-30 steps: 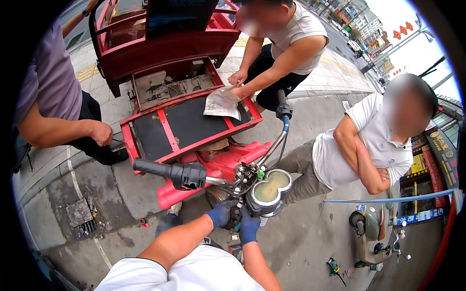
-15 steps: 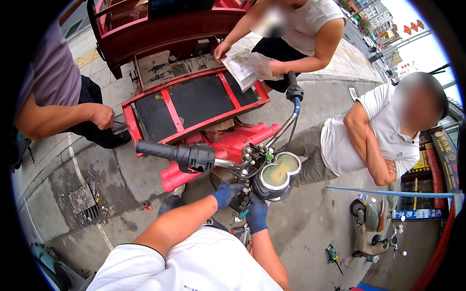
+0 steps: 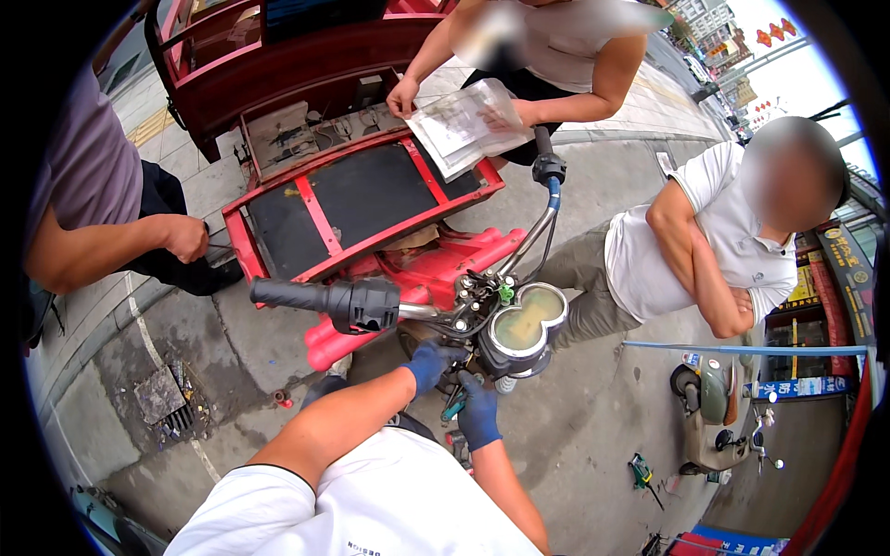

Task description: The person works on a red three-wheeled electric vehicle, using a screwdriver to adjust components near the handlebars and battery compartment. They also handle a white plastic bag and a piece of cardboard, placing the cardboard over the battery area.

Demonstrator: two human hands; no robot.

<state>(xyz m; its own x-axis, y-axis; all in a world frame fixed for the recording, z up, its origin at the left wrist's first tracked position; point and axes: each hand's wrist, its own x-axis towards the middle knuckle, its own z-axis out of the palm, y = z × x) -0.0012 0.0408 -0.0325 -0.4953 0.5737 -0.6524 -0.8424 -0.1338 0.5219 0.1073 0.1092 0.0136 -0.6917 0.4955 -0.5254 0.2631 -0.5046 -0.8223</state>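
Both my hands wear blue gloves and work close together under the handlebar of a red cargo tricycle. My left hand is closed at the parts beneath the handlebar clamp; whatever its fingers hold is hidden. My right hand, just below the instrument cluster, has its fingers bent around a teal-handled tool, whose kind I cannot make out. The round twin-dial instrument cluster has a chrome rim and clouded glass. To the left sticks out the black handlebar grip; the chrome handlebar rises to the right.
Behind the handlebar lie the tricycle's red seat frame and red cargo bed. One person holds papers in clear plastic; others stand left and right. A green tool lies on the ground near a parked scooter.
The view has shifted slightly. The person at the back has spread the papers flatter. My hands stay under the handlebar, with my right hand a little closer to my left.
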